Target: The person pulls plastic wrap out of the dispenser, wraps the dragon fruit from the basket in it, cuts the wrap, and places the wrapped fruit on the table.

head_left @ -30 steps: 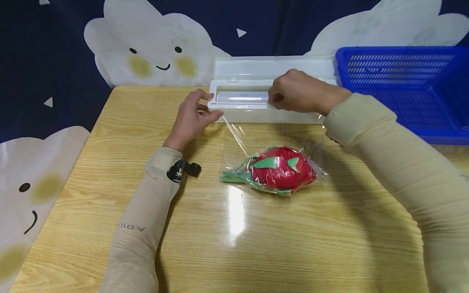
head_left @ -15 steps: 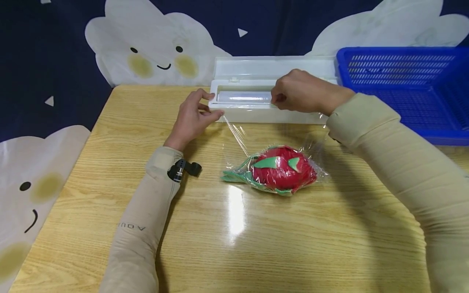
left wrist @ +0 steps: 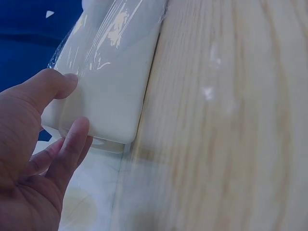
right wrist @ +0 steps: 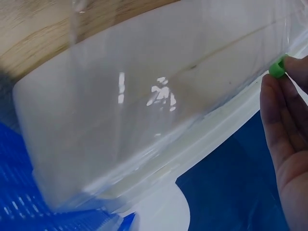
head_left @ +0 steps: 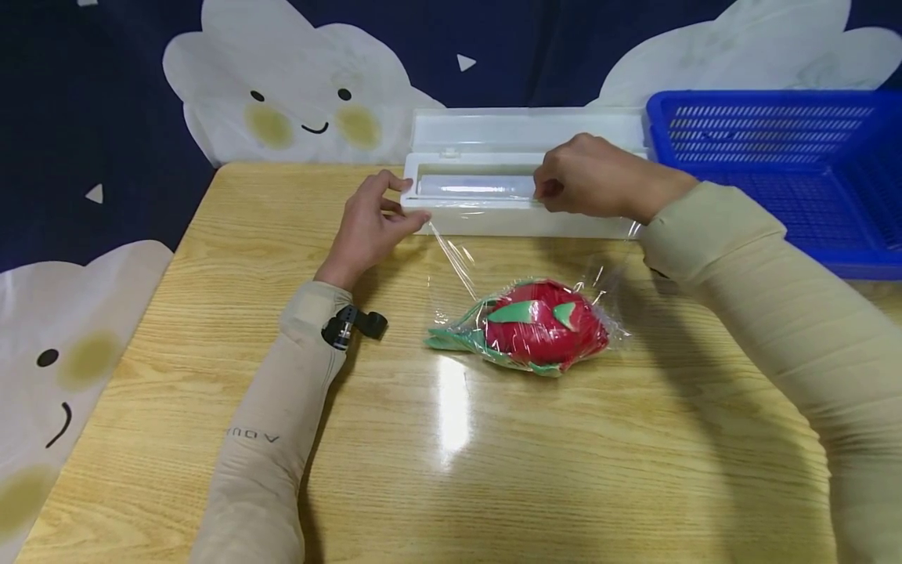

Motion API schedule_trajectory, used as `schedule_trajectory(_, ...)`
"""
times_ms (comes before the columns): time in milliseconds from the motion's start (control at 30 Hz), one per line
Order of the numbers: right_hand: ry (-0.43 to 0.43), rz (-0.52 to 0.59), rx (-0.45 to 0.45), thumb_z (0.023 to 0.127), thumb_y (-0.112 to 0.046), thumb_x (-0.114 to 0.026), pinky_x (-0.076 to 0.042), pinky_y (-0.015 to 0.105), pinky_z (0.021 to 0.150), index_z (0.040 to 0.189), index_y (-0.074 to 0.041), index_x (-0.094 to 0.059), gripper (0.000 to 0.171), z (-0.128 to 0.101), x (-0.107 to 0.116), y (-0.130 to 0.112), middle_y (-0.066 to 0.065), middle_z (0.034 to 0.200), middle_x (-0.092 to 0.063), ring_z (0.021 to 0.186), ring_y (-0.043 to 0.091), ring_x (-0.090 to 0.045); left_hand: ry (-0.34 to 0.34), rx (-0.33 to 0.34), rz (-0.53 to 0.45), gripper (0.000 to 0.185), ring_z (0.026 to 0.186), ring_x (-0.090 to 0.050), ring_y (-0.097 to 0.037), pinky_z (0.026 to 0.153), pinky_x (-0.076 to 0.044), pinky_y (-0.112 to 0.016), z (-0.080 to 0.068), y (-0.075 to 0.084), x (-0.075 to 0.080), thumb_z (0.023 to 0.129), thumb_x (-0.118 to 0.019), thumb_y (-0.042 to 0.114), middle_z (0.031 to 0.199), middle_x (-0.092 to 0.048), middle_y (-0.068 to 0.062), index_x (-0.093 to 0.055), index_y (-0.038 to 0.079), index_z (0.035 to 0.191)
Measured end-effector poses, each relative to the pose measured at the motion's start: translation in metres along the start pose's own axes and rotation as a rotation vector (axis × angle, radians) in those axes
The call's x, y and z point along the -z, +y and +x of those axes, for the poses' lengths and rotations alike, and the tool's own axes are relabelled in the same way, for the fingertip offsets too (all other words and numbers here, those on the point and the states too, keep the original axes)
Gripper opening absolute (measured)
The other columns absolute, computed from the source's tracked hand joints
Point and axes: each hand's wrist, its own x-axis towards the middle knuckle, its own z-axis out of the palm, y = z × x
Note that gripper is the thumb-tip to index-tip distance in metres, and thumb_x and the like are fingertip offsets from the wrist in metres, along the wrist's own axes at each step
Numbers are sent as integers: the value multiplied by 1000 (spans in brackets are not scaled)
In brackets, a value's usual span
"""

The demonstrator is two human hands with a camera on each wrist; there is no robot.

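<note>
A white cling film dispenser [head_left: 493, 222] stands at the back of the table with its lid raised and a film roll [head_left: 461, 186] inside. My left hand [head_left: 369, 227] grips its left end, thumb on the front face and fingers at the corner. With my right hand [head_left: 592, 176] I pinch a small green slider [right wrist: 277, 69] at the dispenser's front upper edge, seen in the right wrist view. Clear cling film [head_left: 451, 262] runs from that edge down over a red dragon fruit [head_left: 528, 341] with green scales, which lies on its side in front.
A blue plastic basket [head_left: 761, 262] stands at the back right, close beside the dispenser's right end. Behind the wooden table [head_left: 564, 470] hangs a dark blue cloth with white clouds [head_left: 296, 70].
My right hand has slid a little to the right along the dispenser's edge, showing more of the roll. The left hand and the dragon fruit stay where they were.
</note>
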Motion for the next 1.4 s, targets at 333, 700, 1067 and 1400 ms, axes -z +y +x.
schedule_trajectory(333, -23, -18, -46, 90, -7, -69, -50, 38, 72, 89, -9, -77, 8, -17, 6, 14, 6, 84, -73, 76, 19, -61, -1, 10, 1, 49, 106, -70, -27, 86, -64, -37, -1, 2, 0, 90, -82, 24, 148, -55, -8, -56, 4, 126)
schedule_trajectory(700, -23, -37, -38, 88, -6, -70, -49, 36, 69, 84, -11, -76, 9, -23, 7, 18, 4, 81, -73, 73, 18, -60, 5, 20, 9, 49, 108, -70, -29, 88, -64, -39, -2, 1, 0, 90, -82, 23, 148, -55, -8, -56, 4, 126)
schedule_trajectory(1067, -103, -66, -127, 88, -7, -68, -49, 36, 72, 85, -11, -77, 10, -30, 15, 17, 5, 85, -74, 77, 22, -62, 2, -4, -1, 48, 106, -70, -29, 87, -64, -37, 0, 2, -1, 89, -82, 22, 148, -56, -9, -56, 3, 125)
schedule_trajectory(1400, -113, -92, -181, 87, -7, -68, -46, 36, 69, 85, -11, -77, 11, -37, 17, 21, 6, 82, -72, 77, 25, -60, -4, 13, -15, 47, 107, -70, -29, 85, -65, -35, -1, 3, -1, 90, -81, 21, 148, -55, -9, -56, 3, 125)
